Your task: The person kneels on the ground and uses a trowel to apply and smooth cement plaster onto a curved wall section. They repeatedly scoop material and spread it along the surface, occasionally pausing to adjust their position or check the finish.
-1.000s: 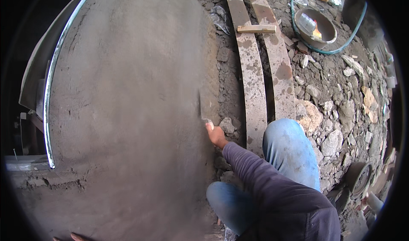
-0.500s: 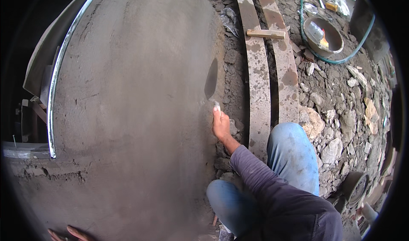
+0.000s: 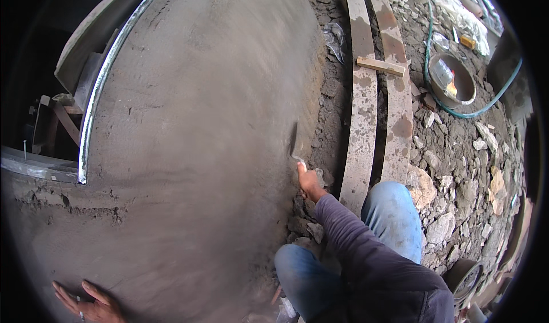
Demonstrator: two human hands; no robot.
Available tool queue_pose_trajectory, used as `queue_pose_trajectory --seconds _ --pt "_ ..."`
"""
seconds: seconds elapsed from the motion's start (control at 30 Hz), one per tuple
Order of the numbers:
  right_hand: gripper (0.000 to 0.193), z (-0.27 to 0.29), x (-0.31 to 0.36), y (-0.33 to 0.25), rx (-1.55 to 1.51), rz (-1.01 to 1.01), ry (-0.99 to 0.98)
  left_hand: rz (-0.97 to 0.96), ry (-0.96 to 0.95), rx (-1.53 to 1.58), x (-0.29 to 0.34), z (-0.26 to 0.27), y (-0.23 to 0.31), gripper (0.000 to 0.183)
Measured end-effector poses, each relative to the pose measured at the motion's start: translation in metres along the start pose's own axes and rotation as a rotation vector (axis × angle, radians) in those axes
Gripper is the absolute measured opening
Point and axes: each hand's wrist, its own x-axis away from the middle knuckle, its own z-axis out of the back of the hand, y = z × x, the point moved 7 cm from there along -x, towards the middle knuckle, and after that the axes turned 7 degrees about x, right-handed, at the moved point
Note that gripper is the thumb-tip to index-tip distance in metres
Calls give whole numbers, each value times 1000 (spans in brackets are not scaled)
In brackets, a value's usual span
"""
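Observation:
A pointed trowel (image 3: pixel 295 143) is gripped by its handle in my right hand (image 3: pixel 309 181), low along the right edge of a wall of wet grey plaster (image 3: pixel 200 123). Its blade shows almost edge-on, at the plaster's surface. At the lower left, my left hand (image 3: pixel 94 304) rests against or just over the same plaster, with fingers stretched out and nothing held. A ring shows on one finger. Part of that hand is cut off by the lower rim.
Two long planks (image 3: pixel 363 100) run beside the wall, with a short wood strip (image 3: pixel 380 66) across them. Stones and rubble (image 3: pixel 443 226) cover the ground at right. A round basin (image 3: pixel 466 88) stands near a green hose (image 3: pixel 474 115). At left is an opening with a metal edge (image 3: pixel 94 106).
The view has shifted, so the scene sits differently. The trowel has moved lower along the wall's edge and turned edge-on. More of my left hand now shows.

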Motion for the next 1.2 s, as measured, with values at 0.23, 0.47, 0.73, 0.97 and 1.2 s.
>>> queue_pose_trajectory --seconds 0.23,0.47,0.73,0.97,1.2 --pt "88 42 26 -82 -113 614 158 32 75 -9 -47 0 -16 58" --pt "74 26 0 14 -129 -152 -200 -8 -56 -52 -35 37 50 73" --pt "82 55 45 59 78 86 32 -42 -4 -33 -41 70 102 75" --pt "82 83 42 12 -92 352 12 -54 52 -94 -56 95 114 74" --pt "82 72 33 46 -113 -78 -305 -35 -2 -93 -55 105 116 72"
